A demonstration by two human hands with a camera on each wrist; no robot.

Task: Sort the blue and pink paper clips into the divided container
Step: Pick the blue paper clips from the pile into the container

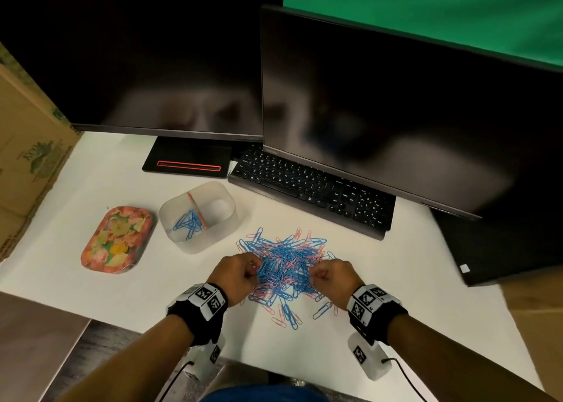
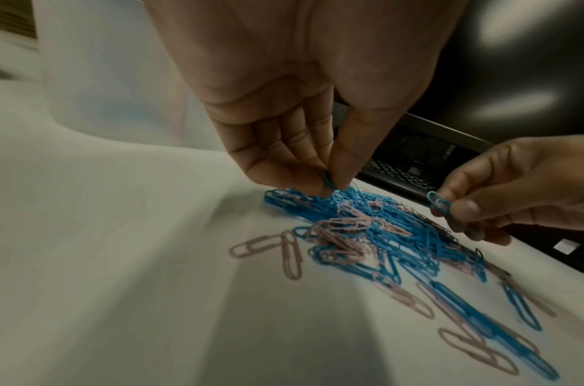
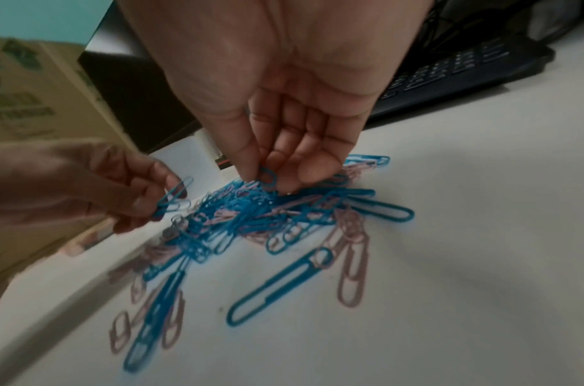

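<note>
A tangled pile of blue and pink paper clips (image 1: pixel 286 264) lies on the white desk between my hands. My left hand (image 1: pixel 253 269) pinches one blue clip (image 2: pixel 330 184) between thumb and fingers at the pile's left edge. At the right edge, my right hand (image 1: pixel 315 275) pinches another blue clip (image 3: pixel 267 176) just above the pile. The translucent divided container (image 1: pixel 198 247) stands up and left of the pile. Its left compartment holds several blue clips (image 1: pixel 189 223), and something pink lies along the divider.
A floral tin tray (image 1: pixel 117 240) sits left of the container. A black keyboard (image 1: pixel 310 188) and two dark monitors (image 1: pixel 396 112) stand behind the pile. A cardboard box (image 1: pixel 30 157) is at the far left. Loose clips trail toward the desk's near edge.
</note>
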